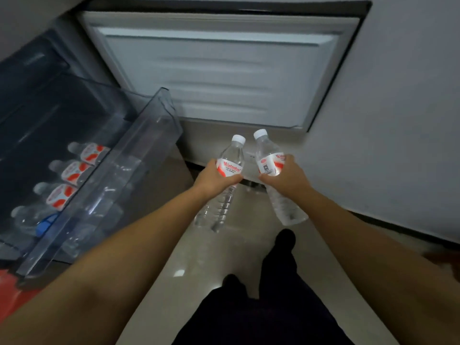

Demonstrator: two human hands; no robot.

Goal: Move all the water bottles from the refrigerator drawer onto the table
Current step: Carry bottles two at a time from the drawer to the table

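Two water bottles out of the refrigerator drawer and in the air, one per hand, both to the right of the drawer and above the pale floor, in front of the open refrigerator door. Left hand wrapped round the label band of the left bottle, fingers curled closed on it, cap up and away, base hanging down toward the body. Right hand closed the same way round the label of the right bottle, cap tilted toward the other bottle, base angled out to the right. Gripped at the middle probably for balance, so each bottle carried singly without slipping; one in each hand likely to halve the trips. Caps near each other but apart. Inside the drawer, left of the hands, four bottles lying on their sides in a row: three with red-and-white labels and one nearer the lower end with a blue label; anything further under the drawer's clear front wall too blurred to count. Six bottles visible in all: two held, four lying in the drawer. No bench in sight from here, so carrying judged not yet finished, and most of the task still to go. Dark trouser legs and shoes below the hands, standing on the floor.
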